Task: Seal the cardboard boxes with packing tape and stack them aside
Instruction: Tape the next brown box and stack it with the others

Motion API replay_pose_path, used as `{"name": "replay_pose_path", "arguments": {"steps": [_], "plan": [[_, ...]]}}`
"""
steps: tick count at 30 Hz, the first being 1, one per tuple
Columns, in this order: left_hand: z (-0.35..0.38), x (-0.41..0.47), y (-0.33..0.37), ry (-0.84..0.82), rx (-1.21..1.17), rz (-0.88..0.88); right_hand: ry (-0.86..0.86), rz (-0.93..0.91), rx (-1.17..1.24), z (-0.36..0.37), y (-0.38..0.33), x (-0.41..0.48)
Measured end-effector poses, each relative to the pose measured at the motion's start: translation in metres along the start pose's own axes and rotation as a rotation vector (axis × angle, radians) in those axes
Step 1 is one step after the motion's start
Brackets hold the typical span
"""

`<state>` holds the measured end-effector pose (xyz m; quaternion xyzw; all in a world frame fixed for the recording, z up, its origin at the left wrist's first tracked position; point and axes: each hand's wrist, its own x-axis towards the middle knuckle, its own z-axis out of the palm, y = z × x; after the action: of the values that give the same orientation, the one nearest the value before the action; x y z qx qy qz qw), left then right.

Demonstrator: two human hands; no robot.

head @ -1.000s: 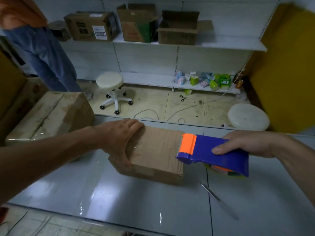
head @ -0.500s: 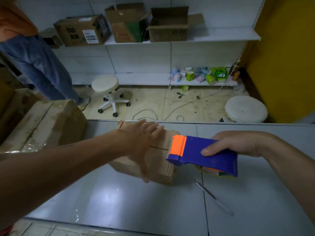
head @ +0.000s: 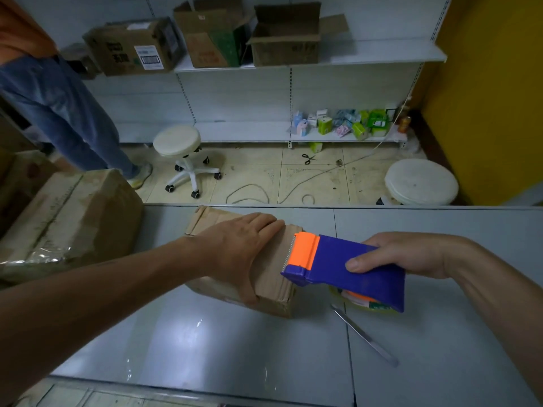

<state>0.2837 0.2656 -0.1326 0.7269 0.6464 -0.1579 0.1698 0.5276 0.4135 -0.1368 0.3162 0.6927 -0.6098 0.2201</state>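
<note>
A small brown cardboard box (head: 273, 277) lies on the grey table (head: 235, 348). My left hand (head: 241, 251) lies flat across its top, fingers straight and together, thumb down its near side. My right hand (head: 402, 254) grips a blue tape dispenser (head: 346, 268) with an orange cutter head. The dispenser hovers at the box's right end, its serrated edge over the box top. A roll of tape shows under the dispenser's rear.
A large taped cardboard box (head: 67, 218) stands at the table's left. A thin metal blade (head: 364, 336) lies on the table to the right of the small box. Beyond the table are two white stools, shelves with boxes, scissors on the floor, and a standing person (head: 58, 107).
My left hand lifted off the box, swept over it, and now presses flat on its top again. The dispenser stays at the box's right end.
</note>
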Motion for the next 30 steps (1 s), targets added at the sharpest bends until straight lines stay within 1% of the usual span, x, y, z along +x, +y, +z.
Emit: {"name": "replay_pose_path", "arguments": {"steps": [5,11,19,25,30], "plan": [[0.002,-0.008,-0.008,-0.038,0.005,0.009,-0.024,-0.043,0.027,0.014,0.002,0.001],[0.009,-0.018,-0.02,-0.022,0.007,0.019,-0.027,-0.075,0.036,0.025,0.01,0.007],[0.016,-0.025,-0.035,-0.005,-0.006,0.058,-0.038,-0.044,0.076,0.032,0.023,-0.004],[0.019,-0.033,-0.047,-0.018,-0.002,0.082,-0.012,-0.023,0.046,0.037,0.005,-0.003],[0.022,-0.047,-0.061,-0.014,0.0,0.104,0.013,0.064,0.052,0.058,-0.009,0.012]]}}
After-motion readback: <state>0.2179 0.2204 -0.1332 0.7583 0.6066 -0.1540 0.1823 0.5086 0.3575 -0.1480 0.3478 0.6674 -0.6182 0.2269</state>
